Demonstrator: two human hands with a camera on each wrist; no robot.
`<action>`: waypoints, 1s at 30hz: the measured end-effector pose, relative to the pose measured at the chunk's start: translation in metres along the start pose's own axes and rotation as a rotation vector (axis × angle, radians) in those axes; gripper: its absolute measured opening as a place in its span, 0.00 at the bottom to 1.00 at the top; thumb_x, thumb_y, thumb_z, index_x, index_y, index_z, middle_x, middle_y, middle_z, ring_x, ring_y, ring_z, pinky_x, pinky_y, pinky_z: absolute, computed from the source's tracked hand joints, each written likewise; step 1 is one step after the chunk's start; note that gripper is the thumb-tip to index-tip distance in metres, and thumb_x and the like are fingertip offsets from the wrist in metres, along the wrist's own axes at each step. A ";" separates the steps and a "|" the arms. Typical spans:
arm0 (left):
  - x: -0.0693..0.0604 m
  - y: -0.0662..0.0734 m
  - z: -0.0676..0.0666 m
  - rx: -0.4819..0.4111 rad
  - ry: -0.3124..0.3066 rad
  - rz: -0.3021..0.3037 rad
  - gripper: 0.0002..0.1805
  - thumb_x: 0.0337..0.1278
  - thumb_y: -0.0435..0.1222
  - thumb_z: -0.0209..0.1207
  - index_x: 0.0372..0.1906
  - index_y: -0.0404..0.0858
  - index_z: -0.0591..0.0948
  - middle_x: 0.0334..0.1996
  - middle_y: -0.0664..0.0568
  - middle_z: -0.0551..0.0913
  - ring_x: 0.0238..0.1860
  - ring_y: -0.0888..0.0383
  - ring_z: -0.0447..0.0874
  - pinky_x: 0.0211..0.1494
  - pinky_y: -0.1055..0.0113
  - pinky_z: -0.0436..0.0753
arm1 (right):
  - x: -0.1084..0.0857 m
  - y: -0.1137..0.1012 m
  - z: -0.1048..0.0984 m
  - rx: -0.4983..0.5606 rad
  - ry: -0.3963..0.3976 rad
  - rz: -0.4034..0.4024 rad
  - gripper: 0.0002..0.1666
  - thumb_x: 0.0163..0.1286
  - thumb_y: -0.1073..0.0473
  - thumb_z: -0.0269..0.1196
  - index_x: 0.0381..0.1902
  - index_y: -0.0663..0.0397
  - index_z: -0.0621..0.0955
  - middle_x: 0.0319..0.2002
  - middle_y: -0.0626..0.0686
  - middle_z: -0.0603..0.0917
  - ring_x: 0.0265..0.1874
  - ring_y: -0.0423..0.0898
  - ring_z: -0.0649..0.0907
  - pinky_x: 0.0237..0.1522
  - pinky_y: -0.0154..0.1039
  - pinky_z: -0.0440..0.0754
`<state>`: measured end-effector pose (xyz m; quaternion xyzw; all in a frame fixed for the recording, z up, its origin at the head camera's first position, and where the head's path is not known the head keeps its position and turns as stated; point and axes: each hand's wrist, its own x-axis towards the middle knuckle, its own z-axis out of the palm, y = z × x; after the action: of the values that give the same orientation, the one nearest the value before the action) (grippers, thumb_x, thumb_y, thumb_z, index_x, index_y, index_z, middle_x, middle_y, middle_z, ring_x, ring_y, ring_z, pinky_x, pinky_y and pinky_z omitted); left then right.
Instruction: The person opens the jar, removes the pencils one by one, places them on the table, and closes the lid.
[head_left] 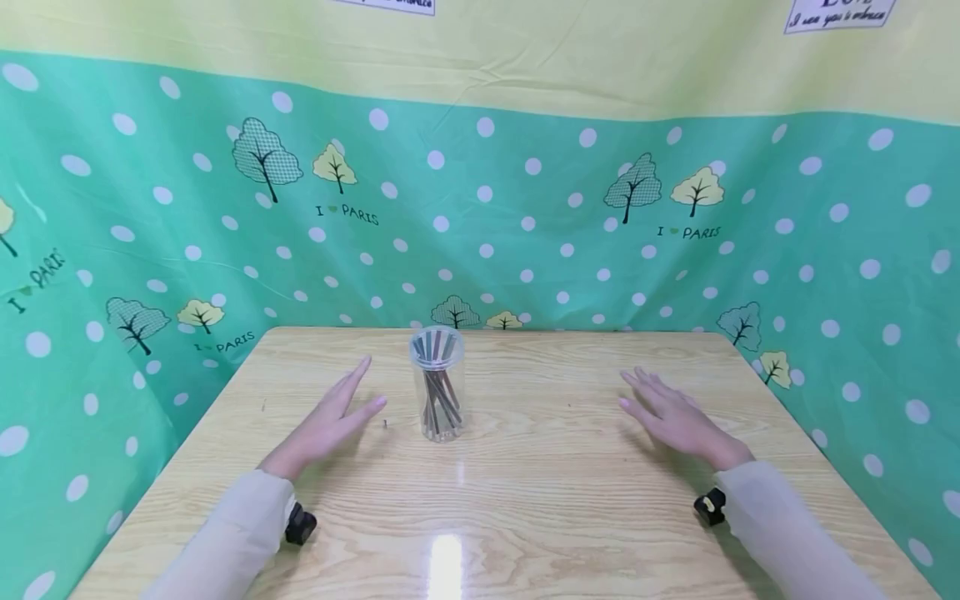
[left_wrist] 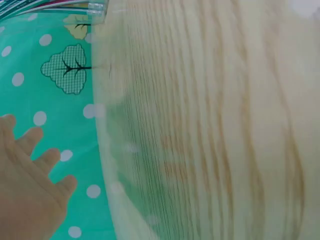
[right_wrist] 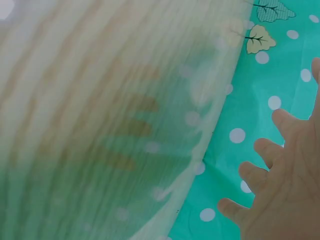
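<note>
A clear plastic jar [head_left: 438,400] stands upright on the table, left of its middle, with several thin dark sticks leaning inside; their exact kind is hard to tell. My left hand [head_left: 326,425] hovers to the left of the jar, fingers straight and thumb spread, apart from it. Off to the right, my right hand [head_left: 678,425] is held above the wood with its fingers extended and nothing in it. The left wrist view shows the left palm [left_wrist: 30,190] bare, and part of the jar with sticks [left_wrist: 50,7] at the top corner. The right palm [right_wrist: 285,190] is likewise bare.
Light wood-grain table [head_left: 540,500] with a glossy reflecting surface. Behind and at both sides hangs a green dotted cloth [head_left: 525,192] with printed trees. Each wrist carries a small black device, such as the one at the left cuff [head_left: 300,523].
</note>
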<state>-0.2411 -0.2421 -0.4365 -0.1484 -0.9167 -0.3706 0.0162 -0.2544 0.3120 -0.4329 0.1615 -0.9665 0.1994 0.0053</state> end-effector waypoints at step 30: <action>0.026 0.039 0.028 -0.517 0.047 0.087 0.38 0.65 0.41 0.65 0.75 0.37 0.62 0.71 0.40 0.66 0.72 0.43 0.62 0.76 0.47 0.58 | 0.011 -0.037 0.008 0.097 -0.043 -0.084 0.38 0.81 0.36 0.43 0.80 0.48 0.56 0.79 0.56 0.50 0.76 0.63 0.51 0.71 0.71 0.47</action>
<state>-0.2528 -0.1902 -0.4268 -0.1780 -0.7838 -0.5948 0.0148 -0.2531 0.2730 -0.4256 0.2063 -0.9479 0.2424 -0.0148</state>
